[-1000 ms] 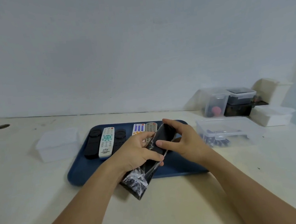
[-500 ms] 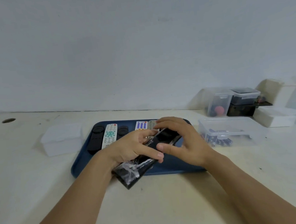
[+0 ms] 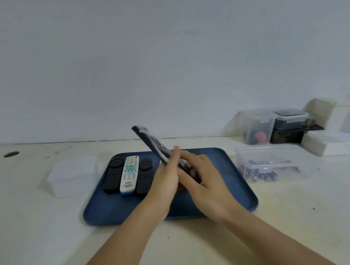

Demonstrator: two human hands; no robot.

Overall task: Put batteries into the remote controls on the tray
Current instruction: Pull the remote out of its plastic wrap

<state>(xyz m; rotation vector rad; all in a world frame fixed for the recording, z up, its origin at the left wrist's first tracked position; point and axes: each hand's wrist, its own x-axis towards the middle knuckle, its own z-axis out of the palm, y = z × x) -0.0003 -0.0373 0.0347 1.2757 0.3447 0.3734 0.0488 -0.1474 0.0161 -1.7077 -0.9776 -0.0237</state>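
You hold the black remote [image 3: 153, 146] over the blue tray [image 3: 235, 169] with both hands, left hand [image 3: 164, 184] and right hand [image 3: 202, 179] wrapped round its low end, its long side pointing up and left, battery box [image 3: 275, 164] nearer your right.

Both hands [image 3: 186, 174] motion-blurred — they hide the black remote's [image 3: 151, 143] lower end, perhaps wrapped.
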